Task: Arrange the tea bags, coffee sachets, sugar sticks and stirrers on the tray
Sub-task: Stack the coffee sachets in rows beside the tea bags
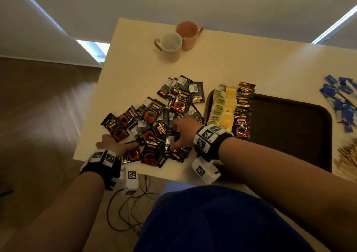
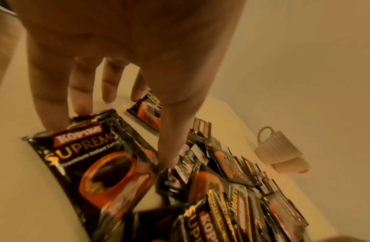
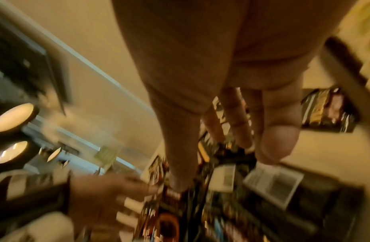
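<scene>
A loose pile of black coffee sachets [image 1: 154,120] lies on the cream table, left of the dark brown tray [image 1: 289,126]. On the tray's left end stand rows of green tea bags [image 1: 219,105], yellow tea bags [image 1: 229,108] and coffee sachets [image 1: 243,110]. My left hand [image 1: 114,145] is at the pile's near left corner. Its fingers [image 2: 53,106] and thumb pinch a Kopiko coffee sachet [image 2: 101,163] by opposite edges. My right hand [image 1: 176,135] reaches down into the pile's near right side with spread, straight fingers [image 3: 277,139] touching sachets; that view is blurred.
Blue sugar sticks [image 1: 342,101] lie right of the tray, and wooden stirrers [image 1: 345,159] lie near its front right corner. Two pink mugs [image 1: 172,47] stand at the table's far side. The table's near edge runs just below the pile, with cables on the floor.
</scene>
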Demonstrator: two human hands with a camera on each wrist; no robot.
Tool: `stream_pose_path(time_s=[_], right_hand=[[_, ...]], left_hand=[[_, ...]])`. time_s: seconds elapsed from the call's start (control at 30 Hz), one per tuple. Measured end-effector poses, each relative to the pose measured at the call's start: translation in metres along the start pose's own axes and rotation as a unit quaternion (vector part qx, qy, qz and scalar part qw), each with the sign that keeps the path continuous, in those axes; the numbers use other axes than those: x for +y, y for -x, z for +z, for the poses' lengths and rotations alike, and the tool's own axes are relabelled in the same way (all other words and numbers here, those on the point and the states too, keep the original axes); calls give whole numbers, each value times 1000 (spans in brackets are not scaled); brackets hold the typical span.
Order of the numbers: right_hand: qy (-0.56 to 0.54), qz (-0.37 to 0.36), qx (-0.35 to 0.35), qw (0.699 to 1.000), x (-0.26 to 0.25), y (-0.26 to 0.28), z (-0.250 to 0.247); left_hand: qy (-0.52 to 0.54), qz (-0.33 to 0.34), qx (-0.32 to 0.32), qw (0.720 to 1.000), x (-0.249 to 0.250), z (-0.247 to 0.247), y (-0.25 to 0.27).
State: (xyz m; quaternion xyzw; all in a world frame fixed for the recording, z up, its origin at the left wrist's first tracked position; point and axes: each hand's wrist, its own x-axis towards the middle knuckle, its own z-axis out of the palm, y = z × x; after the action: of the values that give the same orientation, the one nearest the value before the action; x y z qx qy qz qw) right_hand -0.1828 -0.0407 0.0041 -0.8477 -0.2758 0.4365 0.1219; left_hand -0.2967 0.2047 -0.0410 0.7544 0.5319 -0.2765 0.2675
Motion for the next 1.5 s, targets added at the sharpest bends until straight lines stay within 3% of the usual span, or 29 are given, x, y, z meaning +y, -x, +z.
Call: stream_pose_path(time_s=[0.1, 0.23, 0.37, 0.5, 0.63, 0.7, 0.8, 1.03, 1.5], right_hand=[[47, -5, -37, 998, -11, -14, 23], [45, 6, 2, 999, -11, -25, 27], [37, 13, 26, 999, -7, -27, 19], [34, 17, 51, 998, -5, -21, 13], [61, 13, 33, 997, -3, -17, 17], [79, 15, 21, 997, -2, -17, 19], [83, 27, 16, 996, 2, -20, 19], [86, 42, 5, 995, 8, -25, 18], [34, 50, 41, 997, 9, -24, 20]], left_hand=[[29, 23, -12, 999, 8, 9, 2], [104, 44, -28, 993, 19, 17, 11], [104, 72, -44, 991, 22, 21, 19], [51, 125, -51, 990, 13, 22, 38], [-167, 195, -35, 966, 2, 42, 55], [-213, 221, -3, 952, 3, 51, 58], [-185, 236, -3, 954, 13, 52, 53], [-44, 218, -68, 973, 33, 43, 40], [132, 212, -48, 967, 49, 55, 38]])
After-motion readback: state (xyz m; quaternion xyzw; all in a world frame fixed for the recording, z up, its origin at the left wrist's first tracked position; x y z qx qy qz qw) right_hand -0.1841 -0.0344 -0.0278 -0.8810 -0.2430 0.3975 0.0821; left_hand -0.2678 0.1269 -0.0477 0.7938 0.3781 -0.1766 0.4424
